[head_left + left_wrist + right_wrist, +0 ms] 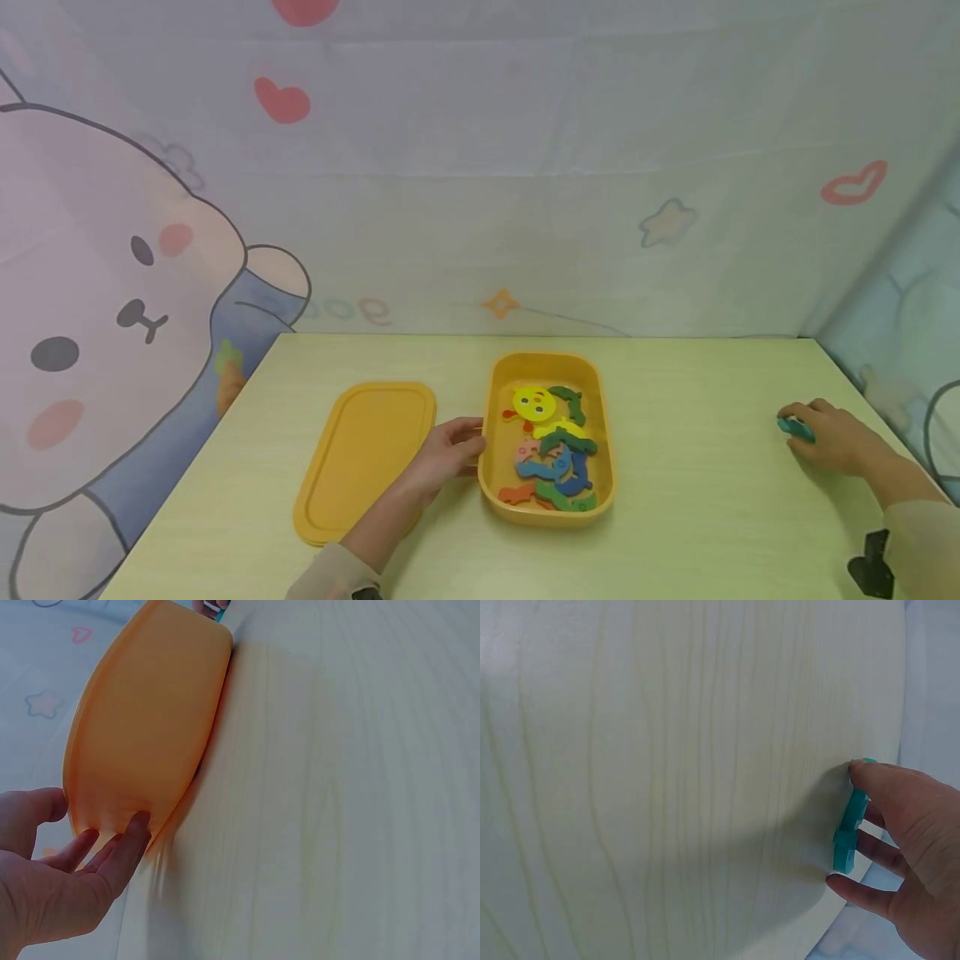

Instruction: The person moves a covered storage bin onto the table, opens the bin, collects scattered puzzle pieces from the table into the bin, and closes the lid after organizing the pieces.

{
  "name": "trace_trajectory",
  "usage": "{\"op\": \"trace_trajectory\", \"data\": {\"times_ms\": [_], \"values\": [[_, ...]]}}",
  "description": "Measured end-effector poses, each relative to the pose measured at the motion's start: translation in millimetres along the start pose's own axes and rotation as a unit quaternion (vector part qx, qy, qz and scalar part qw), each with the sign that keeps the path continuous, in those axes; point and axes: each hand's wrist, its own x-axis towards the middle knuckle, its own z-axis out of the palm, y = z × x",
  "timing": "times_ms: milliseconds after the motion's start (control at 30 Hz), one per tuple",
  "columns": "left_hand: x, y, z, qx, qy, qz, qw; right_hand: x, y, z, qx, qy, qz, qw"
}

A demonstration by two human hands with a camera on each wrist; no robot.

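A yellow tray-like box (pixel 501 492) stands near the middle of the table, holding several curved, brightly coloured toy pieces (pixel 573 479) and a round yellow face piece (pixel 534 405). My left hand (pixel 450 450) is at the box's left wall; in the left wrist view its fingertips (pixel 139 819) touch the outside and the thumb lies at the rim. Far to the right, my right hand (pixel 836 437) pinches a teal toy piece (pixel 853 817) between thumb and fingers, close over the table. Part of that piece is hidden by the fingers.
To the left of the box lies a flat yellow lid (pixel 367 458), partly covered by my left forearm. Behind the pale wooden table (pixel 697 433) hangs a printed cloth (pixel 480 167) with a cartoon animal. A dark cable (pixel 932 433) loops at the right edge.
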Motion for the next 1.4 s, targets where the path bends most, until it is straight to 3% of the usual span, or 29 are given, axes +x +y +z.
{"op": "trace_trajectory", "data": {"times_ms": [767, 1400], "values": [[0.9, -0.1, 0.8, 0.003, 0.003, 0.005, 1.0000, 0, -5, -1.1, -0.011, -0.022, 0.008, 1.000], [1.0, 0.0, 0.5, 0.002, 0.004, -0.001, 1.0000, 11, -14, -14.5, -0.041, -0.008, -0.017, 0.999]]}}
